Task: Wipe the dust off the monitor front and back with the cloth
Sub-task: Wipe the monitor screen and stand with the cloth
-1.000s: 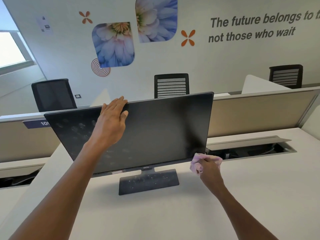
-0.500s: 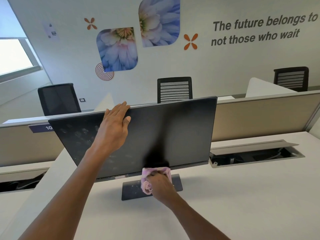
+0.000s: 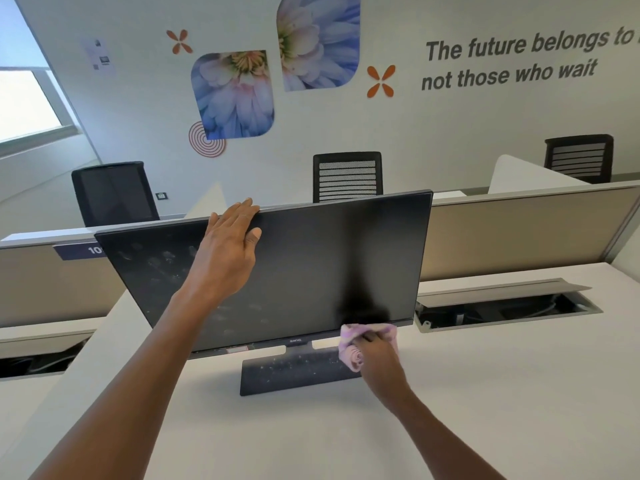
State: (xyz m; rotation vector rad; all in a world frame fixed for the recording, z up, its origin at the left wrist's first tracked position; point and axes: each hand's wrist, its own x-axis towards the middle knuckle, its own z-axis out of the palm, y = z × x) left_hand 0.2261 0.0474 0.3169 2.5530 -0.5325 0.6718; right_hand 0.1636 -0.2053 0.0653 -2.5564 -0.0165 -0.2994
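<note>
— Where is the monitor (image 3: 311, 271) sitting, and which way is it facing?

— It is standing on the white desk (image 3: 485, 393), screen facing the person, its long side running left to right.

— And the hands?

— The left hand (image 3: 230, 251) is lying over the top edge, fingers straight. The right hand (image 3: 375, 355) is gripping the pink cloth (image 3: 349, 351), pressing it to the lower bezel, above the dusty base (image 3: 287, 375).

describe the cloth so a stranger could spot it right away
Find the black monitor on the white desk. At its lower right edge, the right hand grips the cloth. It is the only pink, crumpled thing there.
</note>
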